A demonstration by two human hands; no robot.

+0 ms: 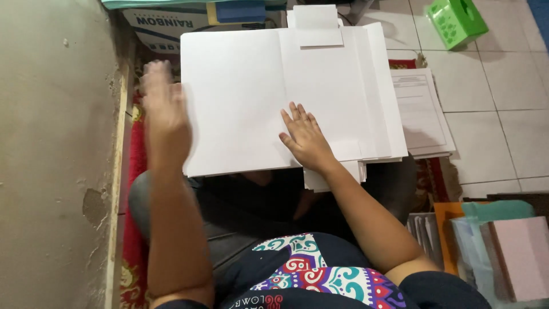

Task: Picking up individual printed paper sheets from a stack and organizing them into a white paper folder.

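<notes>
The person sits on the floor, knees up, wearing a dark shirt with a patterned print. Nearest on the right lies a stack of coloured folders (pixel 503 252), orange, teal and pink.

The right hand (pixel 306 140) lies flat, fingers spread, palm down on the large white paper sheets (pixel 257 97) resting across the lap; it presses on them and grips nothing. The left hand (pixel 164 117) is raised at the sheets' left edge, open, fingers together and blurred; whether it touches the paper cannot be told.

The sheets overlap in staggered layers, a smaller white piece at the top. Just right of them lies a printed document (pixel 423 111) on the tiled floor. Beyond, a cardboard box (pixel 163 26) stands at the top left, and a green plastic container (pixel 456 20) well apart at the top right.
</notes>
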